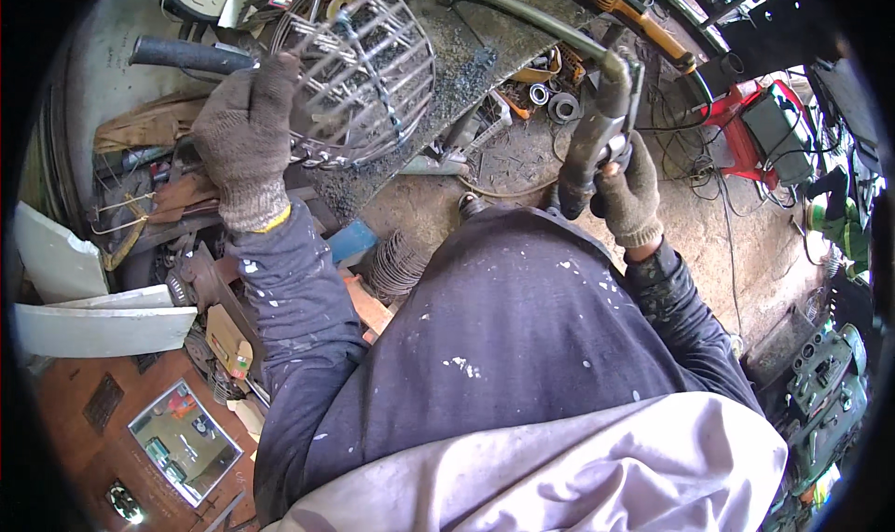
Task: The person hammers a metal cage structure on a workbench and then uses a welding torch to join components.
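Observation:
My left hand (247, 136), in a grey-brown knit glove, is closed on the near-left edge of a round basket of metal rods (382, 75). The basket lies tilted, its bars widely spaced. Just beyond my fingers is a dark tubular handle (191, 56); whether I touch it I cannot tell. To the right, my right hand (629, 192), gloved alike, wraps round a dark grey tool with a thick tubular body (597, 126). Its exact kind is unclear. A hammer (522, 14) with a curved metal handle reaches toward the tool's top; whether they join I cannot tell.
A dirty metal bench top (475, 42) lies under the basket. A yellow power tool (634, 14) is at the far right, near a red-and-grey machine (778, 131) with trailing cables. Coiled wire (401, 262), white curved panels (103, 327) and scrap crowd my left.

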